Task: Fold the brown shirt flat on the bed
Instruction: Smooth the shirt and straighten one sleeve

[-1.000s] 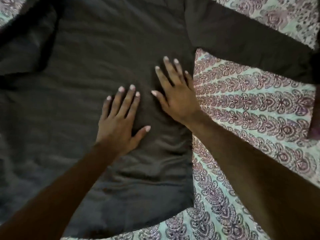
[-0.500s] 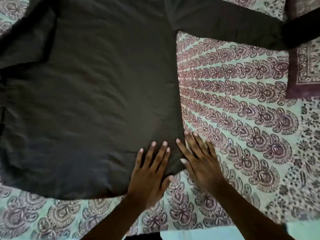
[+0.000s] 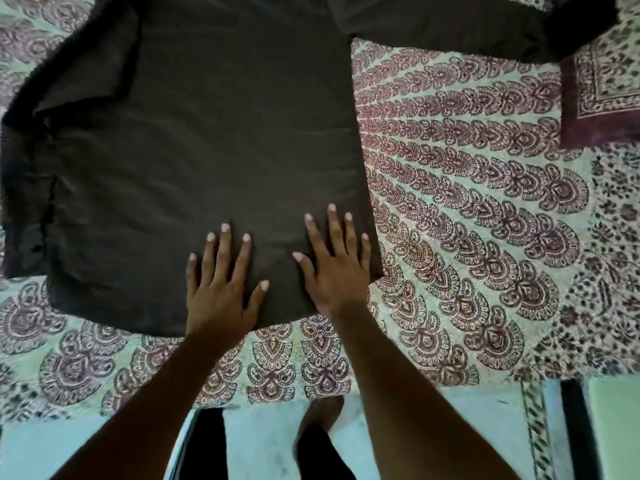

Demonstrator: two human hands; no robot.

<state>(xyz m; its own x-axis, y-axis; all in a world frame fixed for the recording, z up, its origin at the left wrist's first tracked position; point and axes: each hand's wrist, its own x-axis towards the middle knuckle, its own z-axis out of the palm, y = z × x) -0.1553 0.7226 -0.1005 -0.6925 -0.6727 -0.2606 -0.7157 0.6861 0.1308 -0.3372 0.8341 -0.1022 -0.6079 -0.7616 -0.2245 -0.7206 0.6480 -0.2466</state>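
As my hands lie now: left hand (image 3: 221, 289) and right hand (image 3: 337, 271) flat, fingers spread, pressing the hem
Brown shirt (image 3: 207, 150): spread on the bed (image 3: 467, 254), hem near its front edge
Risk: a dragging palm may bunch the cloth or pull the hem off the edge
Long axis: hem towards me, shoulders away
Sleeve (image 3: 450, 26): stretched to my right, its end over the pillow (image 3: 606, 91) corner

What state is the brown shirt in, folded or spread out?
Mostly spread: the brown shirt lies flat on the bed, one sleeve stretched out, the other seemingly folded inward. Left hand and right hand press its hem.
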